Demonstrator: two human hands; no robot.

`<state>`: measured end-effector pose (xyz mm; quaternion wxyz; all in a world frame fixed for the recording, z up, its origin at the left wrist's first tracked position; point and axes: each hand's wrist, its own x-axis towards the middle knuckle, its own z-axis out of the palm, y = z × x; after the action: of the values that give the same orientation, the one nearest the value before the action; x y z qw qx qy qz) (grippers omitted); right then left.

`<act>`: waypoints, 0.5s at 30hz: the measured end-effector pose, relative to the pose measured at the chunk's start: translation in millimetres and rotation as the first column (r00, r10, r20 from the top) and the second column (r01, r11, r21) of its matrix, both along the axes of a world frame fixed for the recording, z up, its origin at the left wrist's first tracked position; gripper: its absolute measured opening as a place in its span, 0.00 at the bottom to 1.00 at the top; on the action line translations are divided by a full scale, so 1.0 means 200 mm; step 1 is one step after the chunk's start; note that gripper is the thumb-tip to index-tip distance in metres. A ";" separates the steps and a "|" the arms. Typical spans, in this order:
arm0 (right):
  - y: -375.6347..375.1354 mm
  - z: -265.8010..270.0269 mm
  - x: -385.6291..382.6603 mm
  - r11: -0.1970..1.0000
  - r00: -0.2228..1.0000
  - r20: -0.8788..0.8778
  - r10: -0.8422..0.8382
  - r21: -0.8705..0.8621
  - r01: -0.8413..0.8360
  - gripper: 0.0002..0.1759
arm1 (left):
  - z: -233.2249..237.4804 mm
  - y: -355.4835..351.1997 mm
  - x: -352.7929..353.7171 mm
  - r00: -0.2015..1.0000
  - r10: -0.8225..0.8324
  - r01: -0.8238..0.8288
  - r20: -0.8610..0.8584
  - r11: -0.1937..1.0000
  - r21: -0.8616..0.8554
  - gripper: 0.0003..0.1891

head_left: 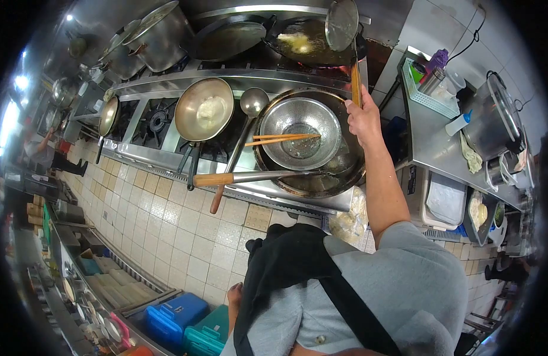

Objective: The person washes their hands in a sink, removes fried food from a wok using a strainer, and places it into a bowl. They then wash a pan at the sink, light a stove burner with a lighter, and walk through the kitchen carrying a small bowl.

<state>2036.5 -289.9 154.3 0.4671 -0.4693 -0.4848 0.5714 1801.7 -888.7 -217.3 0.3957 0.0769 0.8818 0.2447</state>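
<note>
The person's right hand [363,118] is stretched out over the stove, its fingers wrapped tight around the wooden handle of a skimmer [342,25]. The skimmer is tilted up and away from the hand. Its round mesh head hangs over the far wok [306,43], which holds hot oil with something pale frying in it, and a flame shows red under that wok's near edge.

The left hand [234,295] hangs low by the person's side, against the black apron [286,264]. Only part of it shows, so how far it is open cannot be told, and nothing is seen in it.

Just beside the right hand, on the near burner, sits a big wok [339,178] with a steel bowl [300,132] set inside it. A pair of chopsticks [283,139] lies across the bowl's rim. A ladle with a wooden grip [250,177] rests across the wok's near edge. A second ladle [253,101] lies between the big wok and a pan [204,110] that holds something pale. Further left a smaller pan [109,115] stands on the stove, and large pots [161,35] are at the back.

To the right, a steel desk [425,139] carries a white basket [428,98], a purple bottle [437,59] and a tall steel pot [490,121]. Blue and teal boxes [179,317] stand on the tiled floor [185,237] near the left hand.
</note>
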 end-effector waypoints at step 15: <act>0.18 -0.12 -0.09 0.957 0.883 -0.423 0.202 -0.105 -0.270 0.25 | 0.27 0.19 0.04 0.819 0.446 -0.501 0.361 0.863 0.069 0.21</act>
<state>2019.1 -254.7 129.7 0.4453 -0.3131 -0.3825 0.7466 1809.1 -850.8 -163.8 0.4577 -0.1561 0.7706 0.4151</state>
